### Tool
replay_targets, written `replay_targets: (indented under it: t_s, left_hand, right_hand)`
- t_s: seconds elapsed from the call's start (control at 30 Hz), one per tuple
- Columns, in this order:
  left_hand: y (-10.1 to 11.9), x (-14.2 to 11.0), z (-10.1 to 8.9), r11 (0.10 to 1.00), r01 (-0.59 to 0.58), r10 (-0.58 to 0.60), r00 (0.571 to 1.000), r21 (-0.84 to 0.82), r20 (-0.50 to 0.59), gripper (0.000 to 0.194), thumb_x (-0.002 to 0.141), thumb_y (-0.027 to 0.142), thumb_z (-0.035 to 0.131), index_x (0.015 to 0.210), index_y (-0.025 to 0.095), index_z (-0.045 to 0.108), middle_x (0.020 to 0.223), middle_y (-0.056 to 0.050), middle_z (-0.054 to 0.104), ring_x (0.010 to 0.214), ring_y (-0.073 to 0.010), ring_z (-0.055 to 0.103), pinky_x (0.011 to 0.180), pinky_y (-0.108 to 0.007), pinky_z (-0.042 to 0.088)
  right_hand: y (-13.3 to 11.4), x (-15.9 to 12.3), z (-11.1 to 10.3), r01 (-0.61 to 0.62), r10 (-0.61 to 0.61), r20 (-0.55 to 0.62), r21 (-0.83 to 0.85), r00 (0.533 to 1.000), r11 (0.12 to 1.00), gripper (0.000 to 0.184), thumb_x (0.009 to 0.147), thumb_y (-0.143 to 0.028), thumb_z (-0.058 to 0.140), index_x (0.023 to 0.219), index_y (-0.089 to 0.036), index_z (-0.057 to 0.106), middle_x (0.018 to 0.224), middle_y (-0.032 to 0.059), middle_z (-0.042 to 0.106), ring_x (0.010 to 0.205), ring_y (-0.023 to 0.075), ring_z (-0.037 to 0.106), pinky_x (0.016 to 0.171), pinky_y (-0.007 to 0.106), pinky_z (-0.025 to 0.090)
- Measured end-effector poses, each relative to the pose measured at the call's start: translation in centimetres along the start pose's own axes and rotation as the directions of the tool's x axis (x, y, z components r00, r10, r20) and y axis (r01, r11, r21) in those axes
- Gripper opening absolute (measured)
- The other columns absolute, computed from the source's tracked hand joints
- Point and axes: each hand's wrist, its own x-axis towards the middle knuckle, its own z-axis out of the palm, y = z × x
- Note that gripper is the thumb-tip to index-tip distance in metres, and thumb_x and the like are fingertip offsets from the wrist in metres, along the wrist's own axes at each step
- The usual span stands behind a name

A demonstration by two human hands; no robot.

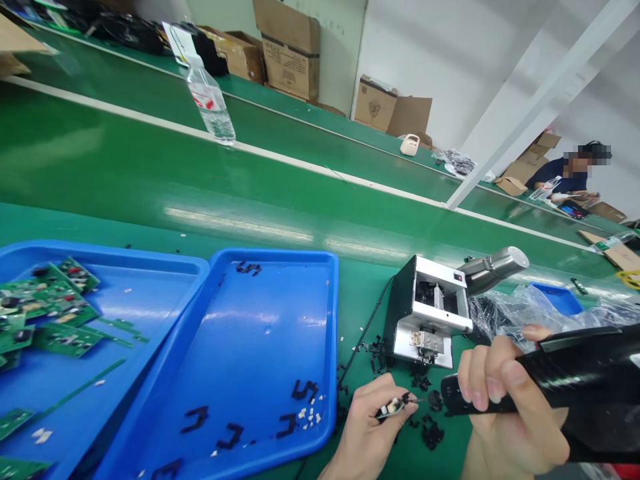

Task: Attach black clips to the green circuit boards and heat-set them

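My left hand pinches a small circuit board with pale connectors and a black part on it. Wrapped around a black electric screwdriver, my right hand is just to the right. The screwdriver's nose points left, and a thin metal bit seems to reach the piece in my left hand. Scattered small black parts lie on the green mat beneath and between my hands. Behind them stands a silver-and-black screw feeder.
A blue tray holds several black bracket-like pieces and white bits. Left of it, another blue tray carries green circuit boards. A water bottle stands farther back. Clear plastic bags lie right; a person sits far right.
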Motion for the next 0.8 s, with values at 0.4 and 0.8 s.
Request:
replay_targets:
  t_s: [0.4,0.8]
  left_hand:
    - [0.2,0.6,1.9,0.859,0.36,-0.334,0.933,-0.363,0.136,0.039,0.085,0.05,0.077,0.105,0.018,0.068,0.056,0.012,0.041,0.043,-0.0081,0.035,0.049,-0.025,0.035]
    - [-0.8,2.0,5.6,0.418,0.506,-0.421,0.844,-0.754,0.333,0.054,0.078,0.066,0.08,0.084,0.021,0.049,0.056,0.012,0.046,0.04,-0.002,0.022,0.038,-0.018,0.023]
  right_hand:
    - [-0.3,0.2,0.2,0.113,-0.124,-0.1,-0.107,0.987,0.988,0.032,0.092,-0.013,0.062,0.121,-0.026,0.056,0.06,-0.0088,0.056,0.041,0.0108,0.049,0.043,0.027,0.045]
    - [2.8,0.2,2.0,0.203,-0.207,0.014,-0.258,0.978,0.944,0.032,0.093,-0.011,0.063,0.117,-0.026,0.05,0.064,-0.0109,0.06,0.044,0.0118,0.055,0.047,0.031,0.05]
